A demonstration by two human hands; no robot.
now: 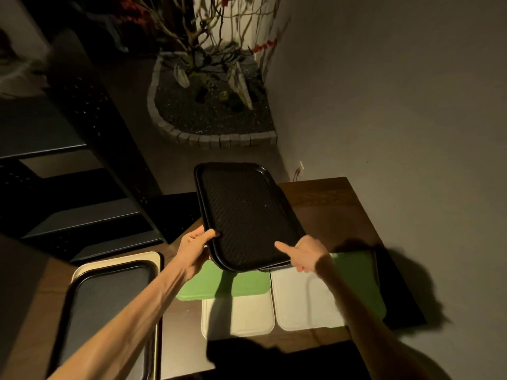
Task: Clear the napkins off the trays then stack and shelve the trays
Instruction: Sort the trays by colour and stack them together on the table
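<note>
The scene is dim and warm, lit from behind the person; hard shadows fall on the desk (pixel 323 204), edges bend and blur.

The held tray (pixel 244 215) is black with a fine ribbed pattern on its floor. On the brown wooden table (pixel 329 204) lie a green tray (pixel 219 286), 2 cream trays (pixel 238 316), and another green tray (pixel 356 272) over a black one (pixel 397 297). At the left, a black tray (pixel 109 297) lies on a cream tray (pixel 120 259). The shelf (pixel 82 127) is black. The wall (pixel 397 91) is grey.
</note>
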